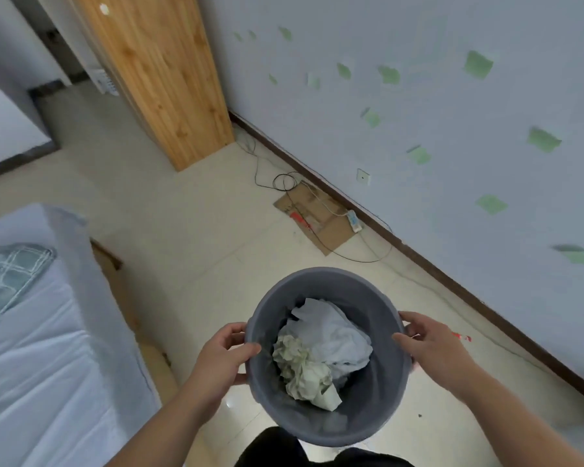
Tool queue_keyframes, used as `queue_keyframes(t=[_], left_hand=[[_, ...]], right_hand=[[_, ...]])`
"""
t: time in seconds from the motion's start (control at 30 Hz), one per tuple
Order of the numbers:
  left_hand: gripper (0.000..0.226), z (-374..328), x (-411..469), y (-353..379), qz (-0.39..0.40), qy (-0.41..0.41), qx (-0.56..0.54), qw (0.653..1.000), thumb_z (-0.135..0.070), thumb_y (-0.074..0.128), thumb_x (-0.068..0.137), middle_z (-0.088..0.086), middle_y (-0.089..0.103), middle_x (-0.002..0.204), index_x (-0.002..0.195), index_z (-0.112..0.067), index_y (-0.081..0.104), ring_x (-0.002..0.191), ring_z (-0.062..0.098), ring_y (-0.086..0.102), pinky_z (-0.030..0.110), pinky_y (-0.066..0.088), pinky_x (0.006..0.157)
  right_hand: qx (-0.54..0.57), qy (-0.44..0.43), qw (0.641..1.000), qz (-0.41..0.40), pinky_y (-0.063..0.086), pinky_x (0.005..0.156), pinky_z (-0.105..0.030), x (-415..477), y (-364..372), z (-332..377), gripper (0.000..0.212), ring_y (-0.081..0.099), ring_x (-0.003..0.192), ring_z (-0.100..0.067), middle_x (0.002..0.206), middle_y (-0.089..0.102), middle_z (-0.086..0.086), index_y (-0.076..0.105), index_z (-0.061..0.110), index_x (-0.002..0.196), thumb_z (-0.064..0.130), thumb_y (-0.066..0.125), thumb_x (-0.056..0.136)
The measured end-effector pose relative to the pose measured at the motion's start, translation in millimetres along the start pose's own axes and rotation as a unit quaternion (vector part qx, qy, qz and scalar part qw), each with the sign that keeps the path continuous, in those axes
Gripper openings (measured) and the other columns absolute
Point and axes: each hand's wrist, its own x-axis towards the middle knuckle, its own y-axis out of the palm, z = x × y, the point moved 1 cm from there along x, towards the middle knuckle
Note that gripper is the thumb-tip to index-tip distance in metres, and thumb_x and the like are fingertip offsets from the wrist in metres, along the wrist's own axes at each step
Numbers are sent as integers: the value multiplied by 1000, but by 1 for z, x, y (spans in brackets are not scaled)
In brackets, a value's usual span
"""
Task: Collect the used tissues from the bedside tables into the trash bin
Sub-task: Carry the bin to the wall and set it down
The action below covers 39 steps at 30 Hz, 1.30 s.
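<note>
A grey trash bin [368, 399] is held just in front of the body, above the tiled floor [189, 230]. It is gripped at its rim from both sides: the left hand [225, 357] is clamped on the near-left edge, the right hand [432, 345] on the right edge. Inside the bin, a crumpled white tissue [331, 332] and a smaller greenish tissue [304, 372] are seen. A bed [31, 332] lies to the left; no bedside desk is in view. The bin appears to be in transit; next, it would likely be carried to a desk or set down.

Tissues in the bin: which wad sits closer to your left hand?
The yellowish-green crumpled wad, lying low on the left hand side of the bin. The bigger white wad lies farther up, toward the right.
</note>
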Motion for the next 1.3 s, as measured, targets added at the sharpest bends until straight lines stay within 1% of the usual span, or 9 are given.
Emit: queue_keyframes(t=[0.27,0.5,0.63,0.73,0.9,0.97,1.07,1.2,1.3], left_hand=[[29,-33,53,-75,-144,-15,-111,983,-9,76,92,-11,80,97,116,-26,74,86,12,79,28,64,60],[31,-37,142,-159,-193,-55,-170,965,-6,76,91,-7,82,100,115,-24,73,86,16,81,32,66,62],[27,-70,195,-222,-187,-67,-178,964,-7,79,89,-1,83,103,105,-28,79,87,22,82,43,68,68],[27,-108,236,-272,-192,-56,-160,967,-14,79,90,-5,82,102,94,-41,79,87,19,82,41,68,70],[27,-172,309,-327,-205,-39,-177,962,-26,81,74,-8,81,102,95,-43,79,89,19,82,43,69,74],[27,-190,346,-344,-213,-38,-175,961,-28,80,72,-8,82,103,95,-42,78,91,19,81,43,68,74],[27,-218,403,-366,-227,-43,-184,955,-28,81,72,-5,82,104,96,-39,79,93,21,81,45,68,76],[27,-261,466,-393,-253,-52,-197,946,-29,81,71,-5,82,104,95,-39,79,90,18,81,39,67,72],[27,-291,503,-419,-271,-47,-216,937,-31,80,70,-12,81,101,93,-47,78,86,11,80,29,65,64]], right_hand=[[-76,-104,983,133,59,65,-30,169,45,134,34,74,66,-12,78,71,12,62,46,121,34,71,90],[-117,-116,967,194,55,52,-18,286,136,229,35,71,67,-10,77,72,6,62,39,124,27,69,92],[-140,-115,961,209,59,58,-28,338,177,295,35,70,71,-17,78,70,0,64,40,123,29,68,90],[-153,-133,956,213,59,60,-30,386,197,350,34,69,70,-15,80,69,3,64,42,123,31,66,91],[-142,-153,954,213,62,64,-40,473,223,431,33,72,72,-17,83,70,3,62,46,119,30,68,91],[-140,-158,953,219,63,62,-36,517,236,455,35,73,74,-14,84,72,5,62,45,121,30,68,91],[-134,-167,949,231,54,55,-15,585,253,496,40,71,72,-4,81,72,14,60,42,127,28,70,91],[-144,-171,940,258,56,56,-20,665,273,559,40,71,72,-10,82,73,4,58,43,124,25,70,91],[-174,-189,928,268,52,53,-15,716,288,619,39,69,72,-7,87,73,3,57,47,120,26,68,90]])
